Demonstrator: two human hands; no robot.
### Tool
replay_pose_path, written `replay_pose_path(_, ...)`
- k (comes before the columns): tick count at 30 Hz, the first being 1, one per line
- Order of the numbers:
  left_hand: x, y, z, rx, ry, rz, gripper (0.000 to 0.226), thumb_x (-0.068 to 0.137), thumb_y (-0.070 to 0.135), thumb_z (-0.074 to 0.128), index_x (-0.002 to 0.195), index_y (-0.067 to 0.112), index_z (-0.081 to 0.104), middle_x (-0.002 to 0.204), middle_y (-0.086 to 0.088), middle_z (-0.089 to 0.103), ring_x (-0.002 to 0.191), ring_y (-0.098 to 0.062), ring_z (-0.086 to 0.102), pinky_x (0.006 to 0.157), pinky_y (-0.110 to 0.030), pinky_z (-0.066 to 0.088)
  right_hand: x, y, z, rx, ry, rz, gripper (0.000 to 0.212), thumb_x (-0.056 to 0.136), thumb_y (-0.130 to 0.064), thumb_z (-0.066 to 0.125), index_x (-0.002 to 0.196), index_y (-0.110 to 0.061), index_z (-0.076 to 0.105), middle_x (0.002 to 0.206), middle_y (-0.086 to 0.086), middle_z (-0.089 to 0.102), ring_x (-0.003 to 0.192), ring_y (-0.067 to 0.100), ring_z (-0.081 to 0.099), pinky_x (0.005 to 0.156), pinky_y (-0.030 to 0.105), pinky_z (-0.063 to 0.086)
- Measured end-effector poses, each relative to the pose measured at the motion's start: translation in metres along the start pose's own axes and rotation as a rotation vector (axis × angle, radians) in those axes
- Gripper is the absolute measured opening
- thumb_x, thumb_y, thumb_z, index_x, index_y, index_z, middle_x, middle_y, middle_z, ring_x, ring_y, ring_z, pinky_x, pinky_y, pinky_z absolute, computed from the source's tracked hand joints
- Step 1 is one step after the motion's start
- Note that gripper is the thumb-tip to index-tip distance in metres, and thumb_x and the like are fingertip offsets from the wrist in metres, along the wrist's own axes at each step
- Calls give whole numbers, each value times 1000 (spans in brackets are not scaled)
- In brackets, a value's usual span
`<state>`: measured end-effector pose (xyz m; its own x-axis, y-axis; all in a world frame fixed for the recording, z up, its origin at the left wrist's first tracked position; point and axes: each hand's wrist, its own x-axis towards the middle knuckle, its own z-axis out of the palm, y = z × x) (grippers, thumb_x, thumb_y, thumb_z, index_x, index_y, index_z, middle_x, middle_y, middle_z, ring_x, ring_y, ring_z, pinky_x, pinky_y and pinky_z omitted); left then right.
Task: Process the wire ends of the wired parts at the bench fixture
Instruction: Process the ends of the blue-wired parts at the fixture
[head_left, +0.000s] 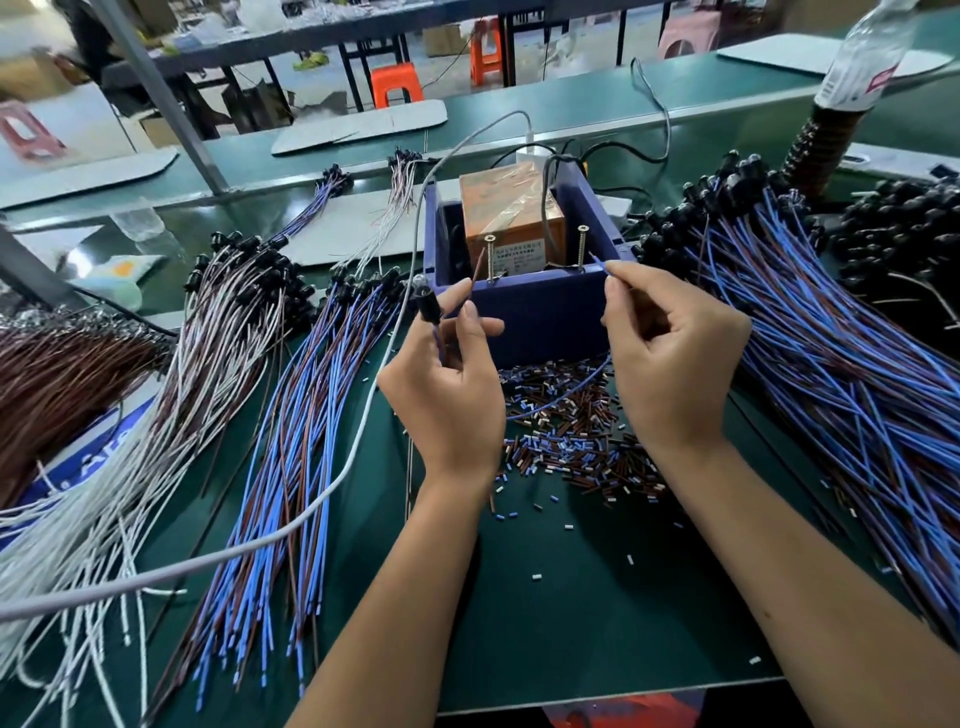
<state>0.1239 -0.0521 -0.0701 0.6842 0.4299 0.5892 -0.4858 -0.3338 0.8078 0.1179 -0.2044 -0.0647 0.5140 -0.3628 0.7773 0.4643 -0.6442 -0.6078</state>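
Green matting covers a long workbench (597, 597) in a factory hall, with more benches and orange stools (396, 83) behind. Heaped bundles of wired parts flank the work spot: blue-and-brown leads (831, 364) fan out on the right, their black caps piled toward the far edge; another blue-and-brown bundle (291, 467) and a white-and-brown one (171, 415) spread on the left, wire ends toward the near edge. A grey cable (311, 525) loops across the left bundles and up toward the fixture. At centre stands the bench fixture, a blue open-topped box (540, 312) holding an orange unit (511, 218), with two upright screws (489, 257) at its near wall. Cut insulation scraps (566, 431) litter the mat just in front of the box, partly hidden by both hands. A clear plastic bottle (862, 52) stands at upper right.

The person holds one wired part before the box. The left hand (447, 395) pinches its brown wire (477, 273) between thumb and forefinger, the end angled up toward the left screw; the part's black cap (429, 306) rests against the same hand, bulb end up. The right hand (670, 358), fingers curled, pinches the blue wire (597, 261), its tip pointing up and left toward the right screw, the lead running down and left between the hands.
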Motion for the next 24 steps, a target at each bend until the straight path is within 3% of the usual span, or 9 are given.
replay_pose_path(4,-1,2,0,-2,-26,-10,13,102,12,61,101,10,75,74,8,75,57,-6,63,56,-16,38,1,-1,1,6,-24,-17,19,102,-12,65,111,-3,79,93,7,79,82,14,75,75,26,60)
replay_pose_path(7,0,2,-1,-34,-31,-39,16,102,9,60,108,10,75,73,7,75,66,-11,69,62,-20,43,1,-1,1,12,-29,-24,19,102,-12,65,112,-3,79,93,7,79,83,15,75,75,31,61)
replay_pose_path(16,-1,5,-2,-60,-19,-47,17,101,8,59,106,11,76,70,3,73,63,-6,65,66,-13,44,0,0,1,29,-41,-20,19,102,-12,65,112,-5,80,93,5,79,82,14,75,72,31,61)
replay_pose_path(22,0,5,-4,-49,-8,-39,14,99,7,60,95,10,73,69,8,72,67,-6,67,69,-12,46,1,-1,0,4,-33,-51,17,102,-9,66,110,-4,80,86,3,78,67,16,72,59,35,56)
replay_pose_path(24,0,5,-5,-56,-17,-39,17,99,9,60,93,20,71,69,8,72,66,-8,67,69,-15,47,1,-2,0,-4,-39,-49,18,102,-10,66,111,-4,80,87,4,78,69,15,72,60,31,56)
